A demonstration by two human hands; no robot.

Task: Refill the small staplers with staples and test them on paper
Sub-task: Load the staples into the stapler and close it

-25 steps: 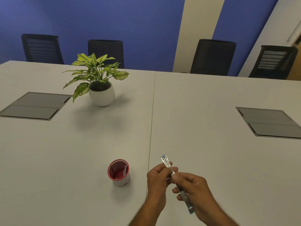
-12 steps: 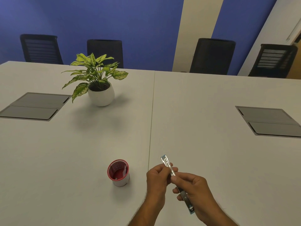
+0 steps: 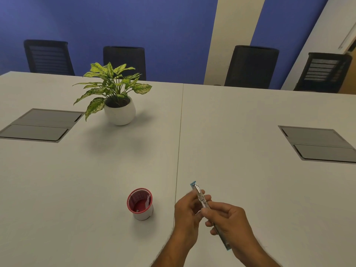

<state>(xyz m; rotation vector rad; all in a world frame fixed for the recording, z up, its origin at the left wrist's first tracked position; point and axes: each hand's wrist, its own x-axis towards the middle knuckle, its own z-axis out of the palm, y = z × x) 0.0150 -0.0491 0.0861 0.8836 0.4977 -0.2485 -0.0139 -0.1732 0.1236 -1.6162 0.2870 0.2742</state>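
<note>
- Held above the near edge of the pale grey table [image 3: 240,132]: a slim, opened-out blue and silver metal stapler [image 3: 200,197], running diagonally from a far tip past the left hand [image 3: 187,212] to a near tip below the right hand [image 3: 231,220].
- Middle of the stapler hidden behind both hands; staples inside too small to make out.
- Left hand's fingers curled round the stapler's upper half, thumb side toward the metal strip.
- Right hand's thumb and forefinger pinching the strip at mid-length, remaining fingers curled under the lower half; held item at the pinch too small to tell.
- Forearms cut off by the lower frame edge.
- Left of the hands, apart from them: a small round cup with red lining and white outside [image 3: 140,204], a few thin white slips inside, contents otherwise unclear.
- Farther back on the left: a leafy green plant in a round white pot [image 3: 118,105].
- Set flush into the table: two grey cable hatches, left [image 3: 38,125] and right [image 3: 317,144], the right one cut by the frame.
- Beyond the table: four dark office chairs [image 3: 251,66] against a blue wall [image 3: 134,22] with a cream stripe.
- No legible writing anywhere.
</note>
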